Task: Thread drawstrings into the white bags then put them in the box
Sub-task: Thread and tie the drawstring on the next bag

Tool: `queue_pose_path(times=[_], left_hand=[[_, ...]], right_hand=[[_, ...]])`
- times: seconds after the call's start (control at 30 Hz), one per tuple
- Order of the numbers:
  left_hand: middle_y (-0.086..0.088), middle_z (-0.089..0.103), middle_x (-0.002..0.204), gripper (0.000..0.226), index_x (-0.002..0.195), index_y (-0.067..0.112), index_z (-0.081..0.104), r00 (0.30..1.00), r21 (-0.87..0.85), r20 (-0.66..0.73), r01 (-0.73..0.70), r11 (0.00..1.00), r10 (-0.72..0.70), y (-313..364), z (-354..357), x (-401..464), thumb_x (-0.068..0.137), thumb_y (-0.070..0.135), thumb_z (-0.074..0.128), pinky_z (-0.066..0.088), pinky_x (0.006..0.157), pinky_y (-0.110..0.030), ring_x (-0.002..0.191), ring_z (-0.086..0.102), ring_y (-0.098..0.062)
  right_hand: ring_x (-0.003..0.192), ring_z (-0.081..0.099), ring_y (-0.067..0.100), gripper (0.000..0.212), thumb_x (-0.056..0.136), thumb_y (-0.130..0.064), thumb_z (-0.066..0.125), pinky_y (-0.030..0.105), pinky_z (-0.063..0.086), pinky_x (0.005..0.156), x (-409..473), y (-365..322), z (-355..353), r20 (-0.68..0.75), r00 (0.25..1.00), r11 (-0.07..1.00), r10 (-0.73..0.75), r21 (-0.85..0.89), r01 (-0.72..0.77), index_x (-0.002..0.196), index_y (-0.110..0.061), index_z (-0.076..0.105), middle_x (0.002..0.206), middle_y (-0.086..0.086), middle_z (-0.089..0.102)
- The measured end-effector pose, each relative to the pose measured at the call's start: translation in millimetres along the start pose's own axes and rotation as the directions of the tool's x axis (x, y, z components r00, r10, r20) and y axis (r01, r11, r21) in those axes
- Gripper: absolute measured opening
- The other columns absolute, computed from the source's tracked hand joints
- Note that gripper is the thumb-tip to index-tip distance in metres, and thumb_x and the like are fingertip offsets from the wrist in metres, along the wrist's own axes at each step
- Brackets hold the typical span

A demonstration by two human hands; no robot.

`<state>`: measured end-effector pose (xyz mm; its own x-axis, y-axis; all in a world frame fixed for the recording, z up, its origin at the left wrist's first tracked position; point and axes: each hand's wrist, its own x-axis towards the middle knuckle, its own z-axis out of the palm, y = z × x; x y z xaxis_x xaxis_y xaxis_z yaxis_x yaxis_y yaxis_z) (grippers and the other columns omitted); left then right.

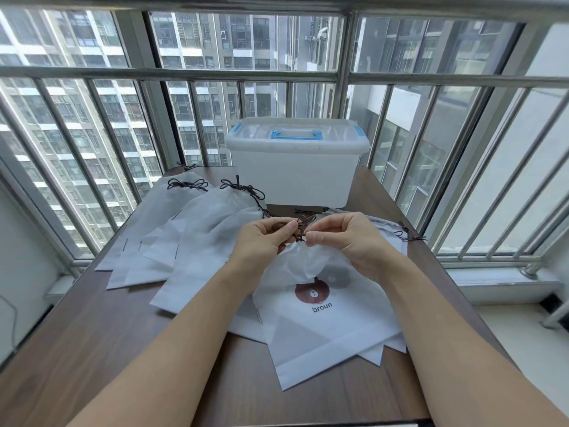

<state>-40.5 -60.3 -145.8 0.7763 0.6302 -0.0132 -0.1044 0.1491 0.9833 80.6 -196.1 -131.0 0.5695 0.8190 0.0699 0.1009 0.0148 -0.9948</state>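
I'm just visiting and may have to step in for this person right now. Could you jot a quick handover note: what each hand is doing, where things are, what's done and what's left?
Left hand: pinches the dark drawstring at the mouth of the printed bag.
Right hand: its fingers pinch the same cord at the bag's gathered top.
Things: the printed bag lies on the table over other white bags. A fanned pile of bags with cords at their tops lies to the left. The box stands behind, lid on.
Done: several bags show drawstrings.
Left: finish this cord, open the box, put the bags in.
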Motion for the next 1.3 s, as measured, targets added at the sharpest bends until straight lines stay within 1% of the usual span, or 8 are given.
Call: queue_pose_path(times=[0.43,0.67,0.77,0.83,0.97,1.07,1.13,1.3], left_hand=[[-0.019,0.075,0.095,0.011,0.097,0.006,0.077,0.996,0.012,0.033,-0.088,0.996,0.088,0.7,-2.3,-3.8,0.087,0.008,0.073,0.053,0.093,-0.048,0.088,0.067,-0.03],[-0.009,0.078,0.087,0.01,0.095,0.005,0.078,0.971,0.197,0.072,-0.239,0.951,0.229,-2.6,0.3,-1.8,0.087,0.001,0.072,0.058,0.08,-0.028,0.08,0.072,-0.016],[-0.008,0.078,0.089,0.013,0.095,0.004,0.077,0.959,0.222,0.115,-0.28,0.934,0.26,-2.0,0.0,-3.2,0.088,-0.003,0.07,0.058,0.082,-0.026,0.084,0.073,-0.016],[-0.007,0.078,0.091,0.014,0.096,0.004,0.077,0.954,0.222,0.138,-0.292,0.93,0.266,-0.7,-0.7,-3.6,0.088,-0.004,0.069,0.057,0.081,-0.025,0.086,0.074,-0.015],[-0.006,0.078,0.091,0.014,0.096,0.007,0.078,0.95,0.256,0.146,-0.307,0.917,0.277,1.4,-1.2,-2.1,0.088,-0.001,0.07,0.059,0.082,-0.028,0.088,0.074,-0.02],[-0.006,0.078,0.091,0.014,0.097,0.008,0.078,0.95,0.252,0.149,-0.306,0.918,0.276,2.9,-1.5,-2.3,0.087,0.0,0.071,0.059,0.082,-0.029,0.088,0.074,-0.022],[-0.009,0.078,0.092,0.013,0.098,0.005,0.077,0.959,0.203,0.134,-0.274,0.94,0.25,4.5,-2.5,-3.4,0.088,0.001,0.071,0.059,0.079,-0.027,0.085,0.074,-0.019],[-0.014,0.077,0.092,0.014,0.101,-0.001,0.074,0.981,0.075,0.096,-0.174,0.982,0.166,8.9,-2.3,-6.7,0.088,0.001,0.07,0.059,0.072,-0.023,0.079,0.07,-0.017]], right_hand=[[0.075,0.065,0.016,0.018,0.08,0.001,0.079,0.025,0.051,0.074,4.9,5.6,19.4,-0.134,0.989,0.997,-0.065,-0.053,0.058,0.072,-0.009,0.067,0.074,0.002,0.071],[0.058,0.055,0.006,0.018,0.079,0.005,0.073,0.018,0.045,0.06,7.7,10.8,24.8,-0.178,0.982,0.992,-0.056,-0.126,0.034,0.082,-0.009,0.063,0.065,-0.003,0.062],[0.067,0.054,0.012,0.014,0.088,0.002,0.064,0.023,0.043,0.067,8.1,10.9,29.1,-0.09,0.996,0.984,0.006,-0.177,-0.022,0.1,-0.003,0.068,0.072,0.005,0.062],[0.069,0.057,0.012,0.012,0.092,0.001,0.058,0.024,0.044,0.067,7.0,10.2,29.3,-0.046,0.998,0.983,0.051,-0.176,-0.058,0.09,-0.001,0.07,0.075,0.006,0.065],[0.066,0.062,0.014,0.018,0.094,0.003,0.06,0.018,0.05,0.061,3.6,5.9,22.7,0.005,0.989,0.988,0.145,0.06,-0.145,0.08,-0.008,0.065,0.071,0.003,0.066],[0.074,0.068,0.018,0.007,0.09,0.005,0.064,0.022,0.054,0.066,3.1,4.0,14.7,0.056,0.98,0.956,0.19,0.217,-0.198,0.096,0.002,0.066,0.082,0.01,0.069],[0.078,0.069,0.02,0.021,0.087,0.002,0.068,0.024,0.055,0.067,2.1,1.6,10.4,0.08,0.97,0.933,0.228,0.266,-0.241,0.108,0.005,0.068,0.09,0.012,0.07],[0.074,0.07,0.019,0.006,0.09,-0.005,0.068,0.026,0.057,0.065,1.1,0.3,5.7,0.064,0.967,0.862,0.246,0.441,-0.248,0.094,-0.007,0.071,0.087,0.008,0.073]])
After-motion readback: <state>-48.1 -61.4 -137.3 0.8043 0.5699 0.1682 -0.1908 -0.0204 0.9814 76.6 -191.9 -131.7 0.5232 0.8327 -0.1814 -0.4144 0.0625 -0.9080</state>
